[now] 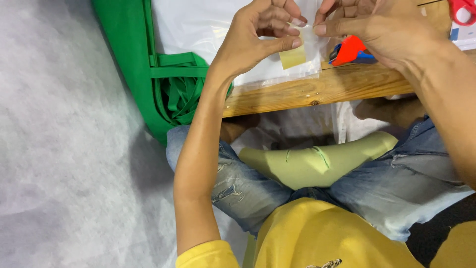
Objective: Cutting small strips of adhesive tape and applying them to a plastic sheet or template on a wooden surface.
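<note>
**Thin strip of clear tape pinched between two hands above wooden counter**

A short strip of clear tape (pixel 299 23) is held taut between the left hand (pixel 263 34) and the right hand (pixel 377 30), each grip closed on one end by thumb and forefinger. Just below, a small clear plastic bag (pixel 292 62) with a yellowish piece inside lies on the wooden counter (pixel 317 92), beside a red-and-blue tape dispenser (pixel 349 49). The tape is judged featherlight, limp and sticky, best taken at its very ends. A green fabric bag (pixel 173 89) hangs nearby.
</note>
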